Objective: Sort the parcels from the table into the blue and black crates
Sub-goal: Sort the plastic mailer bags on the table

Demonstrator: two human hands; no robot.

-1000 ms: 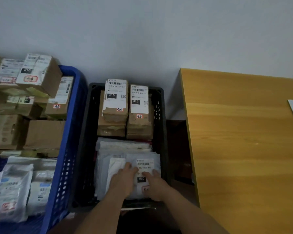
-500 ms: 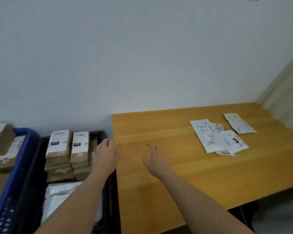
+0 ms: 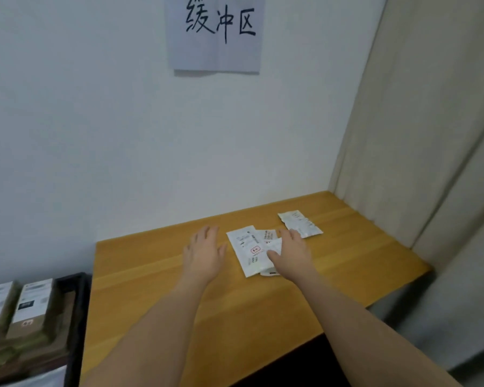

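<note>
Several white flat parcels lie on the wooden table (image 3: 179, 317). A small overlapping pile of parcels (image 3: 248, 247) sits mid-table, and one more white parcel (image 3: 299, 223) lies apart to its far right. My right hand (image 3: 289, 254) rests flat on the pile's right side, fingers straight. My left hand (image 3: 204, 254) hovers open just left of the pile, without touching it. The black crate (image 3: 78, 317) stands at the lower left beside the table, holding brown boxes (image 3: 30, 308) with white labels. The blue crate is out of view.
A paper sign with handwritten characters (image 3: 215, 32) hangs on the white wall above the table. A beige curtain (image 3: 430, 135) closes off the right side. The table's right end meets the curtain.
My view swung from the black crate up and right to the table. Both hands left the crate, crossed the table and reached the parcel pile; the right one now rests on it.
</note>
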